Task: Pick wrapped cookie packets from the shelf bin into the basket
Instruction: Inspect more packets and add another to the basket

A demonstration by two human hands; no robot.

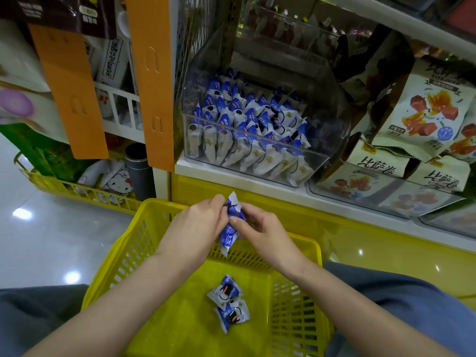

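Both hands hold blue and white cookie packets (230, 229) above the far rim of the yellow basket (296, 302). My left hand (199, 228) grips them from the left, and my right hand (258, 229) pinches them from the right. How many packets are in the hands I cannot tell. Two more wrapped packets (229, 302) lie on the basket floor. The clear shelf bin (332, 119) stands straight ahead, holding several rows of the same packets (247, 127).
Bags of a red-pictured snack (425, 119) fill the shelf to the right of the bin. An orange shelf upright (152, 81) stands to its left. A second yellow basket (77, 189) with goods sits on the glossy floor at left. My knees flank the basket.
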